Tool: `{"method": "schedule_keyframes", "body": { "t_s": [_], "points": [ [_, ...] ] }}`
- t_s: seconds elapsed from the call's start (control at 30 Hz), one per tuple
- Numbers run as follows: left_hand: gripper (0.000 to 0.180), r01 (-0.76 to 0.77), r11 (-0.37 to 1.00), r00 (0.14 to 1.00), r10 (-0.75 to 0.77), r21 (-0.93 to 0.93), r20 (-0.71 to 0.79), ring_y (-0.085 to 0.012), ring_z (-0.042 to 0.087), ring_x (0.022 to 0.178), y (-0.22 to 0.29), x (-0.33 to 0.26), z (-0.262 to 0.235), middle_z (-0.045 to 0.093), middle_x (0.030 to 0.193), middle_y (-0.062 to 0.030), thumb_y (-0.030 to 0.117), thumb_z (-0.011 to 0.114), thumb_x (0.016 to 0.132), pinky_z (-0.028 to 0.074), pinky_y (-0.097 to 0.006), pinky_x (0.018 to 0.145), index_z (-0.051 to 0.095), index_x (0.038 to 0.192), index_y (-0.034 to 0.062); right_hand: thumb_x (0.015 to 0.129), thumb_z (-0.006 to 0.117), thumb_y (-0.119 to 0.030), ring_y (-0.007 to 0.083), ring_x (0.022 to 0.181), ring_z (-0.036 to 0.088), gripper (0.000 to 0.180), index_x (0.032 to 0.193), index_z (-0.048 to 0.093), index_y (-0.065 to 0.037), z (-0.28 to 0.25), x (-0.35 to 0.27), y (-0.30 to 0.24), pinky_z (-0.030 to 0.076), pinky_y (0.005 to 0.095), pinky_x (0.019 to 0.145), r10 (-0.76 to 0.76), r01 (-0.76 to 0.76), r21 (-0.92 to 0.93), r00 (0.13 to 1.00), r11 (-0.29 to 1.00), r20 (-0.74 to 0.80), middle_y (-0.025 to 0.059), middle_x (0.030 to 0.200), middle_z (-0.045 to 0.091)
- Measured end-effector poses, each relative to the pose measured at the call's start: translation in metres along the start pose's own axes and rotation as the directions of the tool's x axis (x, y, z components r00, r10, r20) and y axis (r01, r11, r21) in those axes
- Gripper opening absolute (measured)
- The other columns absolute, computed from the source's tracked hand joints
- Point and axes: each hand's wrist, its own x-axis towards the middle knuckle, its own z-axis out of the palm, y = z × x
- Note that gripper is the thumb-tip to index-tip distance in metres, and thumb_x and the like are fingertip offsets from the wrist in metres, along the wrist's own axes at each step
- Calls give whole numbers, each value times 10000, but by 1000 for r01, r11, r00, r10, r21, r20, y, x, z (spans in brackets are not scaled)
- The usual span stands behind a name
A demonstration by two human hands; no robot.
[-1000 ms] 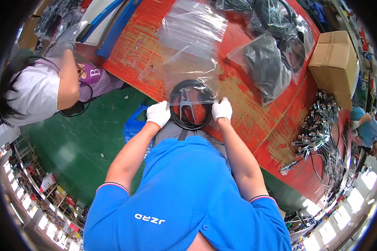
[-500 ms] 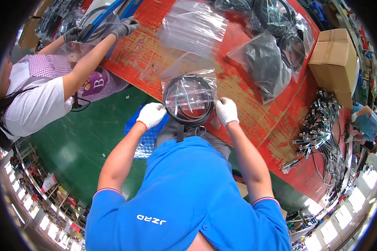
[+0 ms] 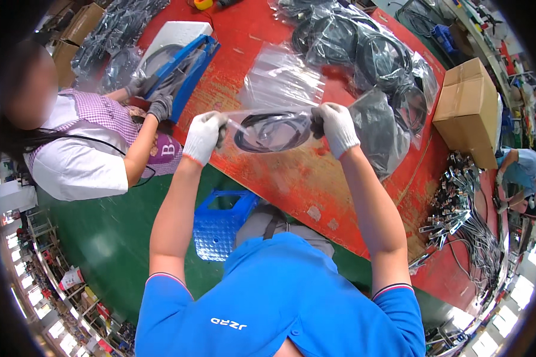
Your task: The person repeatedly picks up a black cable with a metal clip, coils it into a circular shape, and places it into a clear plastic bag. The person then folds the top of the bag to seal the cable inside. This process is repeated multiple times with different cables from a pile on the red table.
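A clear plastic bag [image 3: 235, 126] with a coiled black cable [image 3: 272, 132] inside is stretched between my two hands above the red table. My left hand [image 3: 205, 135], in a white glove, pinches the bag at its left end. At the opposite end my right hand [image 3: 336, 128], gloved alike, grips the bag, its fingers partly hidden behind the plastic. Just beyond the held bag lies a stack of flat clear bags [image 3: 283, 77] on the table. To the right of my right hand rests a large grey plastic bag [image 3: 380, 128].
Bagged black cables [image 3: 378, 56] pile up at the far right. A cardboard box [image 3: 467, 110] and a heap of cables with metal connectors [image 3: 449, 211] line the right side. At left, a co-worker's gloved hands hold a blue frame [image 3: 187, 77]. A blue stool [image 3: 217, 229] stands below.
Both my hands have lifted the bagged cable up and away from my body, holding its ends wider apart. The co-worker's hands and blue frame have shifted.
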Motion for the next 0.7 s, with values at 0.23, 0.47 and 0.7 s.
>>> {"method": "schedule_keyframes", "body": {
  "t_s": [0.23, 0.47, 0.7],
  "points": [
    [257, -115, 992, 955, 96, -53, -281, -84, 498, 482, 1, 29, -26, 588, 637, 5, 211, 618, 984, 389, -264, 436, 656, 770, 72, 933, 609, -226, 246, 645, 665, 253, 902, 729, -6, 47, 5, 0, 528, 383, 640, -289, 289, -284, 956, 914, 45, 143, 752, 700],
    [241, 284, 949, 885, -315, -140, -341, -148, 542, 485, -186, -5, -47, 564, 629, -35, 260, 610, 1004, 464, -326, 438, 615, 844, 80, 973, 572, -395, 412, 959, 695, 377, 904, 724, -57, 82, -76, 131, 551, 520, 866, 99, 436, -747, 829, 501, 550, 219, 989, 718],
    [228, 265, 937, 964, -254, 226, -78, -99, 526, 547, -229, -54, 103, 565, 659, 10, 288, 624, 1014, 457, -304, 480, 671, 933, 80, 1013, 496, -441, 414, 1029, 682, 436, 1042, 728, -73, -63, -182, 238, 535, 516, 921, 224, 12, -821, 960, 570, 170, 212, 1039, 725]
  ]
}}
